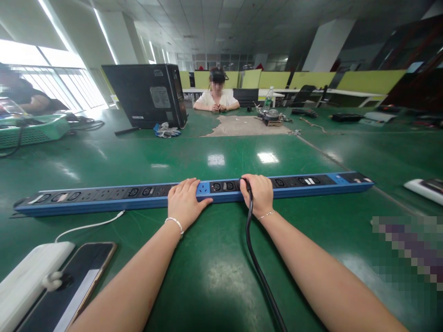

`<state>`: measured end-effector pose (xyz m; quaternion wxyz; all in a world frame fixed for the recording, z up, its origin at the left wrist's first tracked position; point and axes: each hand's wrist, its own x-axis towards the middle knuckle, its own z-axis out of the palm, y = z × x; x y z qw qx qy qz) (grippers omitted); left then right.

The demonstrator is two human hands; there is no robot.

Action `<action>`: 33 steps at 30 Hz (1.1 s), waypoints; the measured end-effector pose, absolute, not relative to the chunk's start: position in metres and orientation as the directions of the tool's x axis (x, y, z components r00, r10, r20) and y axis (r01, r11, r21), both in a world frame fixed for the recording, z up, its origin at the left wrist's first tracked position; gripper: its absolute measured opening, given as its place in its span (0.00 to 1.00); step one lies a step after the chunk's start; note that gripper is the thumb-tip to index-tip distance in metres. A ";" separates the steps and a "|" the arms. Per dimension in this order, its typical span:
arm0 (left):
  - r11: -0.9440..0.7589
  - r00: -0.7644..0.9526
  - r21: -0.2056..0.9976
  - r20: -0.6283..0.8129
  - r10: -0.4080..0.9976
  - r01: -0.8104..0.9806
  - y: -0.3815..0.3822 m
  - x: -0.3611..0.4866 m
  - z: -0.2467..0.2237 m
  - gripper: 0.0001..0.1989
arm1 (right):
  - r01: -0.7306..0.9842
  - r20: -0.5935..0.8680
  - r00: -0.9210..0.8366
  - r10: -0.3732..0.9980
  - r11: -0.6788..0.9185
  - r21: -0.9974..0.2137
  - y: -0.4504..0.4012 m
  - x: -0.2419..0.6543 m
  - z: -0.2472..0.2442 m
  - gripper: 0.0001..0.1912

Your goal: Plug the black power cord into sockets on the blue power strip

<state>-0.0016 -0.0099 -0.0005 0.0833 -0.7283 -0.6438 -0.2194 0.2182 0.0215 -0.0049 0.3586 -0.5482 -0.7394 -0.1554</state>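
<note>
A long blue and black power strip lies across the green table, its row of sockets facing up. My left hand grips it left of its middle, fingers over the far edge and thumb along the near side. My right hand is closed around the plug end of a black power cord, right at the strip's sockets. The fingers hide the plug, so I cannot tell how deep it sits in a socket. From there the cord runs down toward me.
At near left lie a white power bank, a phone and a white cable. Farther back are a green basket, a black computer case and gloves. A person sits opposite; another is at far left.
</note>
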 end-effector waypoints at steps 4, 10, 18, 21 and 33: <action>-0.154 0.075 0.152 0.428 0.900 0.976 -0.010 -0.001 -0.001 0.29 | 0.915 0.665 -0.199 0.720 0.380 -0.137 0.020 0.221 0.002 0.17; -0.160 0.075 0.164 0.430 0.900 0.973 -0.009 -0.001 -0.002 0.29 | 0.786 0.454 -0.302 0.838 0.488 -0.378 0.017 0.240 0.016 0.20; -0.171 0.074 0.190 0.435 0.898 0.967 -0.008 -0.002 -0.004 0.29 | 0.683 0.087 -0.006 0.996 0.068 -0.727 0.019 0.225 0.025 0.19; -0.180 0.075 0.206 0.435 0.897 0.962 -0.008 -0.003 -0.004 0.29 | 0.860 0.220 0.002 0.975 0.110 -0.499 0.018 0.215 0.033 0.13; -0.232 0.094 0.243 0.473 0.876 0.942 -0.006 -0.005 -0.008 0.29 | 0.711 0.104 0.265 0.959 -0.121 -0.693 0.017 0.312 0.115 0.12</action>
